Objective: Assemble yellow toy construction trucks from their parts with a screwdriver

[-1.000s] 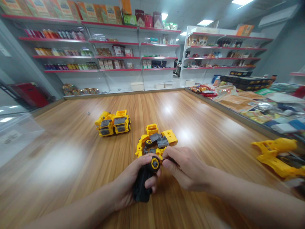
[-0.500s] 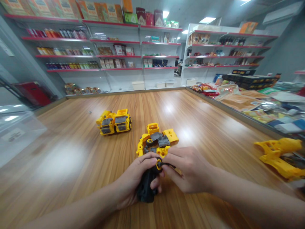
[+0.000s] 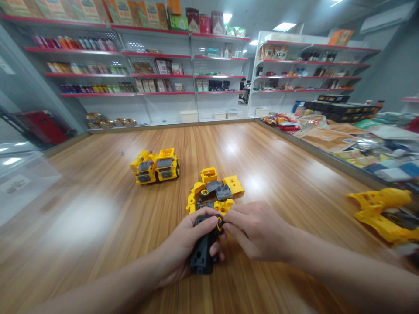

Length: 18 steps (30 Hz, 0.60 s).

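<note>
My left hand (image 3: 193,237) is wrapped around a black toy vehicle chassis (image 3: 202,255), tilted, with holes along its face. A small black wheel with a yellow hub (image 3: 219,223) sits at its upper right, beside my left thumb. My right hand (image 3: 257,229) is closed in a pinch right at that hub. What its fingertips hold is mostly hidden; only a dark bit shows. Just beyond both hands lie loose yellow and grey toy parts: a yellow bucket-like piece (image 3: 208,175), a yellow panel (image 3: 233,185) and a grey piece (image 3: 224,192).
Two yellow toy trucks (image 3: 156,166) stand together farther left on the wooden table (image 3: 108,244). A yellow toy gun-shaped tool (image 3: 381,213) lies at the right edge. A clear plastic bin (image 3: 26,183) is at the left. Packaged goods (image 3: 334,139) line the right side.
The chassis has turned in my left hand, so its holed face shows more. The dark thin piece seen at my right fingertips is now mostly hidden.
</note>
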Each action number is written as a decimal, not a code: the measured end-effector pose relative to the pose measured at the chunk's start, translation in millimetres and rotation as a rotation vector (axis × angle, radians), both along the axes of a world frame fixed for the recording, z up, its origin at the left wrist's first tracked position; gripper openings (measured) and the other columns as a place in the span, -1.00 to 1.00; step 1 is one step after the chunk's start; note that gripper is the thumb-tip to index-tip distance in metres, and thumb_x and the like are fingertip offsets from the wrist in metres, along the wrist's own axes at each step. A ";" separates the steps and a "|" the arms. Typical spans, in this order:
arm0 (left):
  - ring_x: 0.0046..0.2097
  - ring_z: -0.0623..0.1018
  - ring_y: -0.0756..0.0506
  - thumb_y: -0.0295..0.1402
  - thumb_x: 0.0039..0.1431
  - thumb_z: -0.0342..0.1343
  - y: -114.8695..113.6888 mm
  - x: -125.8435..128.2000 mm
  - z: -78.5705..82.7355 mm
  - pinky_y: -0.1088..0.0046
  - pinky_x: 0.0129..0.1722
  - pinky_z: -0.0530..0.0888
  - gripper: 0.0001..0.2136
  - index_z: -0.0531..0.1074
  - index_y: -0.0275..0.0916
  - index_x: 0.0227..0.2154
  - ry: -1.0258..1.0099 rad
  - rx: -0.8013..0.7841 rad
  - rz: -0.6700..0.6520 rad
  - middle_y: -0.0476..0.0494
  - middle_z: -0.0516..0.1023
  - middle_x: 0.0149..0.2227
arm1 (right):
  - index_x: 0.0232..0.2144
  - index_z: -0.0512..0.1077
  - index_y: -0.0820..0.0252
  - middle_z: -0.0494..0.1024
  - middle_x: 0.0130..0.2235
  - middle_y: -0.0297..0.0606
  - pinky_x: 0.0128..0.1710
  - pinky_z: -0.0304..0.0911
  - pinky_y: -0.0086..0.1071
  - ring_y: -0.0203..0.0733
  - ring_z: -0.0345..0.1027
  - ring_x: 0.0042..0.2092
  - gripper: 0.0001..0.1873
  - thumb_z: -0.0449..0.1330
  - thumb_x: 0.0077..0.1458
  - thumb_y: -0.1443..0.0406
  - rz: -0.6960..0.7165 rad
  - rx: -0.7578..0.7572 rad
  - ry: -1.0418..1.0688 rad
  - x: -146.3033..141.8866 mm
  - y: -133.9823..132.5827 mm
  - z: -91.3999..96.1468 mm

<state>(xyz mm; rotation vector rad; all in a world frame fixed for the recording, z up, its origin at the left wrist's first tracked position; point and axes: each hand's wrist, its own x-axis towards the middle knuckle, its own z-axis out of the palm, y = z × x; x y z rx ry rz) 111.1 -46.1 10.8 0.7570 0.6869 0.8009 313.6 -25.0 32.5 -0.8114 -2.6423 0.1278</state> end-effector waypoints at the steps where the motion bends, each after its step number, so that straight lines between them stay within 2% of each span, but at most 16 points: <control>1: -0.56 0.43 0.10 -0.34 0.31 0.05 -0.3 0.1 0.0 0.36 -0.39 0.55 -0.89 0.31 -0.26 -0.18 0.004 -0.002 -0.001 -0.07 0.48 -0.41 | -0.38 0.36 0.22 0.48 -0.39 -0.27 -0.40 0.13 -0.36 -0.24 0.34 -0.39 -0.81 0.01 0.26 0.35 0.007 0.000 -0.016 0.0 0.1 0.0; 6: -0.55 0.44 0.09 -0.35 0.28 0.09 -0.8 1.1 -1.0 0.37 -0.39 0.55 -0.88 0.31 -0.24 -0.17 0.013 0.009 0.007 -0.06 0.49 -0.40 | -0.37 0.37 0.21 0.50 -0.40 -0.28 -0.42 0.12 -0.35 -0.22 0.37 -0.40 -0.82 0.00 0.25 0.36 0.021 0.000 -0.083 -1.4 0.3 0.0; 10: -0.55 0.47 0.06 -0.35 0.29 0.08 -1.0 1.5 -1.6 0.41 -0.42 0.54 -0.88 0.32 -0.25 -0.18 0.009 0.006 -0.015 -0.05 0.49 -0.44 | -0.32 0.37 0.19 0.51 -0.38 -0.29 -0.41 0.13 -0.34 -0.21 0.38 -0.39 -0.85 0.00 0.24 0.34 0.014 -0.023 -0.041 0.0 -0.9 5.7; 14: -0.55 0.47 0.06 -0.37 0.28 0.08 -2.1 1.2 -2.0 0.35 -0.39 0.55 -0.89 0.34 -0.25 -0.17 -0.018 0.022 -0.040 -0.05 0.49 -0.41 | -0.29 0.35 0.18 0.52 -0.37 -0.28 -0.42 0.13 -0.35 -0.21 0.36 -0.39 -0.91 0.05 0.20 0.34 0.071 -0.007 -0.012 4.4 -1.6 12.1; 18: -0.55 0.46 0.07 -0.36 0.27 0.09 -1.9 1.4 -0.4 0.37 -0.41 0.54 -0.88 0.33 -0.25 -0.17 -0.001 0.015 -0.031 -0.07 0.49 -0.39 | -0.31 0.37 0.21 0.52 -0.38 -0.25 -0.41 0.14 -0.35 -0.20 0.38 -0.39 -0.88 0.03 0.21 0.36 0.074 0.015 -0.056 5.4 -1.3 9.9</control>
